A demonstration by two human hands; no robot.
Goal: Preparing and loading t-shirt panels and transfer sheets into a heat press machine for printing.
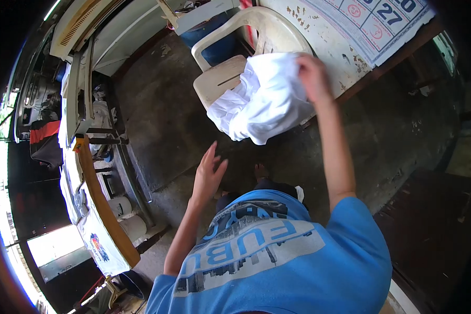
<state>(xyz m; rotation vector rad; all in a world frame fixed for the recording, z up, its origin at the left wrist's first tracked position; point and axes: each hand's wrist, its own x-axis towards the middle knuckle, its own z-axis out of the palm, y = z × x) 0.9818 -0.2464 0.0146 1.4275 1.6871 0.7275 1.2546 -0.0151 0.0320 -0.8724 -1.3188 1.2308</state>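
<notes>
A bunched white cloth [267,98], perhaps a garment, lies over the seat of a worn off-white plastic armchair [221,78], its folds hanging past the front edge. At the cloth's upper right edge, my right hand [316,78] has its fingers curled onto the fabric; blur hides part of the grip. My left hand [209,174] is in the air, nearer to me than the chair, fingers apart and holding nothing. A gap separates it from the cloth.
Behind the chair's right side stands a white table [331,51] with peeling paint and a printed calendar sheet [376,29]. A dark blue bin [219,43] is behind the chair. At left, a long wooden-edged table [106,212] bears white printed shirts [98,243], with buckets [133,227] underneath.
</notes>
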